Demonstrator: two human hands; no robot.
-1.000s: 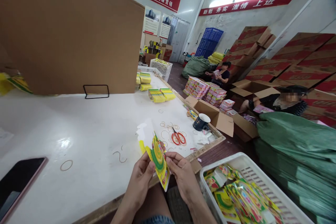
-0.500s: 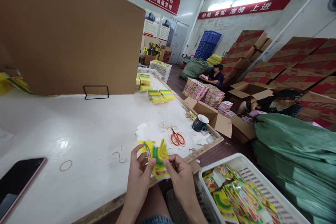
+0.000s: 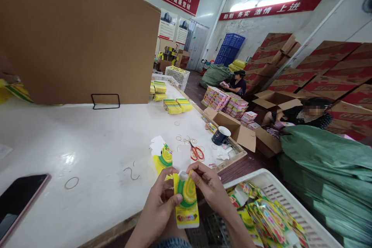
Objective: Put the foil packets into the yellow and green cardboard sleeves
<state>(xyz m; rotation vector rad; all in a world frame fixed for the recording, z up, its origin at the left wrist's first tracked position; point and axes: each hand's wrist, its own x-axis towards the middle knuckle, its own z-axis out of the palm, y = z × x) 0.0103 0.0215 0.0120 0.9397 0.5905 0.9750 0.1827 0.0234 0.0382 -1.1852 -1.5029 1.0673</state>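
Observation:
A small yellow-and-green carton (image 3: 186,204) with a swirl print is upright over the table's front edge, its white top flap raised. My left hand (image 3: 159,201) is closed on its left side, thumb on the printed face. On the right upper edge, beside the flap, my right hand (image 3: 209,186) pinches it with thumb and fingers. Another yellow-and-green carton (image 3: 163,158) with white flaps lies on the white table (image 3: 95,147) just behind my left hand. Red-handled scissors (image 3: 197,153) and loose rubber bands lie beyond my hands.
A white basket (image 3: 266,176) of flat cartons stands at the right. Stacked yellow cartons (image 3: 174,105), a dark mug (image 3: 221,135) and a phone (image 3: 21,201) are on the table. A cardboard sheet (image 3: 87,42) stands behind. Two people sit on the right among boxes.
The carton in my hands now stands upright with its long printed face showing and top flap raised. Yellow printed carton now shows on the table where only white pieces showed before.

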